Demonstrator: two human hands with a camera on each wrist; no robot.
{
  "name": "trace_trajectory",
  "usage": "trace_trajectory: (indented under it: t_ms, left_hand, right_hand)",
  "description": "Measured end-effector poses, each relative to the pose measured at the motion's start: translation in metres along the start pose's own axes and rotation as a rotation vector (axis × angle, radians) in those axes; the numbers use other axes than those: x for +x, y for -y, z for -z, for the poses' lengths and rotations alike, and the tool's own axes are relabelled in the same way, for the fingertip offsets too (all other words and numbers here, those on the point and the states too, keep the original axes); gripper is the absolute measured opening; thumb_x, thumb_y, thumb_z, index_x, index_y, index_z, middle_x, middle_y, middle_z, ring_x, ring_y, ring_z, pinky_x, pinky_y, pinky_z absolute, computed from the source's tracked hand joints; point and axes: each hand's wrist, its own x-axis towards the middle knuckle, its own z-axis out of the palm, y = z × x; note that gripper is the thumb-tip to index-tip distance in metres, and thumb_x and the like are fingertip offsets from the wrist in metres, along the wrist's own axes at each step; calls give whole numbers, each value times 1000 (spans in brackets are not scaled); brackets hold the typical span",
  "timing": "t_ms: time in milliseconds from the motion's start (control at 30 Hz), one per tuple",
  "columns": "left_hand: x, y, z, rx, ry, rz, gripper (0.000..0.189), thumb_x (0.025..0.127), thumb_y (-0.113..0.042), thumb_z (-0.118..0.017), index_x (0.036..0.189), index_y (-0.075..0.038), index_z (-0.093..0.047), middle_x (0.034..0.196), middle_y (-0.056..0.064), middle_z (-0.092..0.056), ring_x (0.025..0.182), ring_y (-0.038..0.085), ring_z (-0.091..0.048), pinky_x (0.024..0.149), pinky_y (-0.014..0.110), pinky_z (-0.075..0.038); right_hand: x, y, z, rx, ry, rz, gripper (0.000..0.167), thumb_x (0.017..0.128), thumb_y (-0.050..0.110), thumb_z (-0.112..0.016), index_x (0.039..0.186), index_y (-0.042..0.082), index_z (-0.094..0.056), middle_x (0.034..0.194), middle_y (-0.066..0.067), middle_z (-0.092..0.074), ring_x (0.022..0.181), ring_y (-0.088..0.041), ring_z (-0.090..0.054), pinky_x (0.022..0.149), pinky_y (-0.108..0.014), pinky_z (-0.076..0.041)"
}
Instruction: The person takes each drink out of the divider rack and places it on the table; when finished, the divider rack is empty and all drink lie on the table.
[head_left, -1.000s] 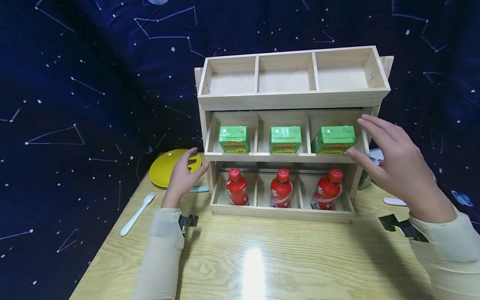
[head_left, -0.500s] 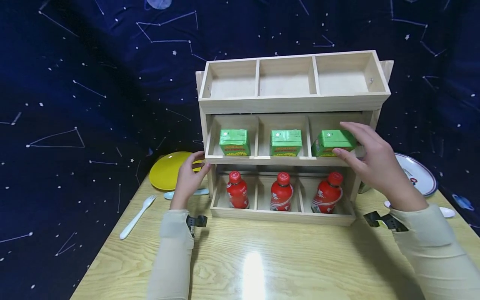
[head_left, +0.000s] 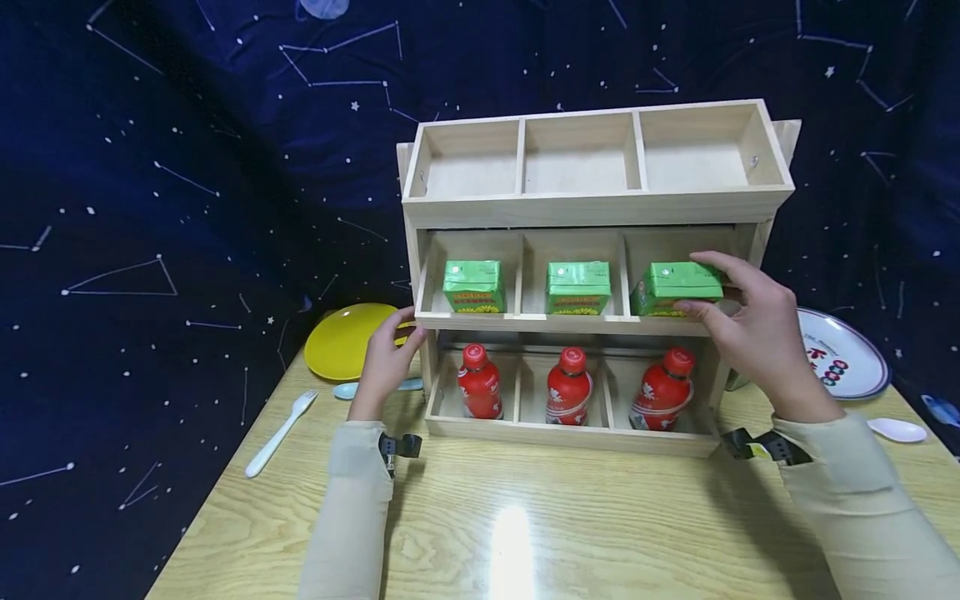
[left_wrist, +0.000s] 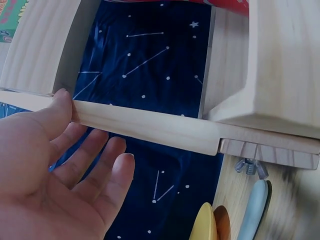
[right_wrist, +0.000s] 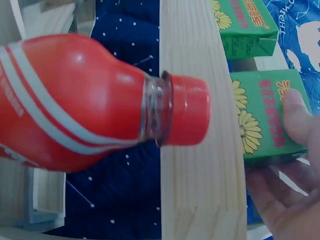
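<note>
From my end of the feed, I have the right hand [head_left: 757,333] pinching the right green carton [head_left: 678,285] in the right compartment of the rack's [head_left: 600,206] middle tier, thumb on the near face and fingers round its right side. The right wrist view gives me that carton's label: yellow flowers beside a column of red characters, too soft for me to read surely, with part of another character, edged in yellow, next to the thumb. The middle green carton [head_left: 577,287] and left green carton [head_left: 474,286] occupy the other two compartments of that tier and bear similar red writing and yellow flowers. My left hand [head_left: 386,362] is at the rack's left side, thumb tip against the wooden upright, fingers loosely spread. On the bottom tier I get three red bottles, one per compartment: the left bottle [head_left: 480,386], the middle bottle [head_left: 569,390] and the right bottle [head_left: 663,392], which leans right. White bands cross the right bottle; its small lettering defeats me. To the right, the white plate [head_left: 862,350] shows dark red markings I cannot make out, with a white utensil [head_left: 897,430] nearer. To the left lie the yellow plate [head_left: 341,342], a pale blue utensil [head_left: 347,391] and, nearer, a white fork [head_left: 281,433].
</note>
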Motion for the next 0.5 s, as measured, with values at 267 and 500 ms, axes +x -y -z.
trace_trajectory:
  t_ms: [267, 500]
  left_hand:
    - [0, 2, -2, -12, 1, 3, 42, 100, -29, -61, 139, -13, -54, 137, 8, -55, 121, 32, -56, 97, 46, -51]
    - [-1, -1, -2, -48, -1, -11, 41, 100, -18, -61, 138, -7, -54, 130, 15, -57, 114, 34, -61, 89, 40, -56]
  right_hand:
    - [4, 9, 5, -4, -137, 45, 62, 69, -13, -84, 126, 2, -65, 113, -12, -65, 95, -1, -55, 75, -4, -44]
    - [8, 35, 30, -28, -224, 55, 62, 68, -17, -82, 125, -1, -65, 114, -13, -64, 102, -2, -57, 84, -5, -45]
